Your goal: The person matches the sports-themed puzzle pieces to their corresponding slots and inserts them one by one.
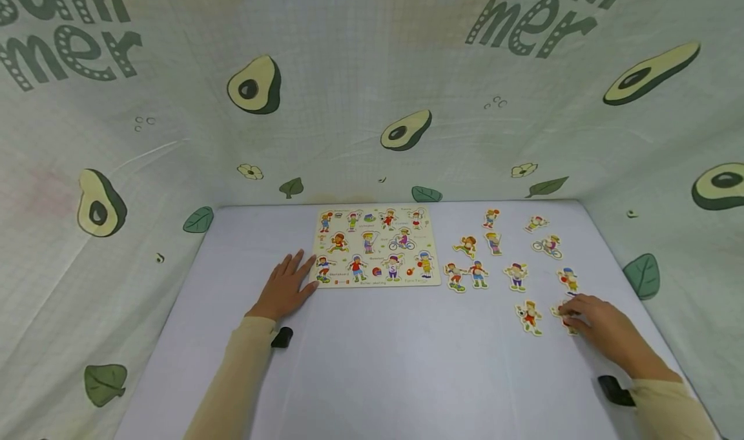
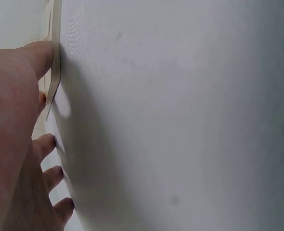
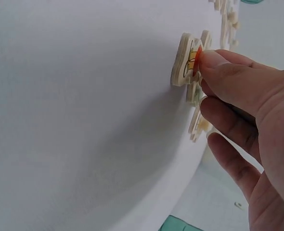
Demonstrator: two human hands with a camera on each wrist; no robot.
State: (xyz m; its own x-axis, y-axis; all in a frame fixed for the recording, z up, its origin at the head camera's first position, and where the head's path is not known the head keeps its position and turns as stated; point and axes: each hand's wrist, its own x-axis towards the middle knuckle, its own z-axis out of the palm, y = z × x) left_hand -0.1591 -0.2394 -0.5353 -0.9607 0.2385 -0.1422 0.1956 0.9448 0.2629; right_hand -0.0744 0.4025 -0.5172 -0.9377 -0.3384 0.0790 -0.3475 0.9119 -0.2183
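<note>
A flat wooden puzzle board (image 1: 407,283) printed with sporting children lies at the back middle of the table. My left hand (image 1: 285,286) rests spread at its left edge, with thumb and fingertips touching the border; the left wrist view shows the thumb on the board's edge. At the right, my right hand (image 1: 607,330) pinches a small wooden puzzle piece (image 3: 184,62) between thumb and index finger. That piece is near the tabletop and partly hidden by the fingers. Just left of it lies a soccer player piece (image 1: 529,317), and behind it a piece with a blue cap (image 1: 568,279).
Several more loose pieces lie right of the board, including a cyclist piece (image 1: 548,247), a purple-capped piece (image 1: 515,276) and a running piece (image 1: 465,246). A cloth (image 1: 337,72) printed with avocados and leaves surrounds the white table (image 1: 395,362) at the back and sides.
</note>
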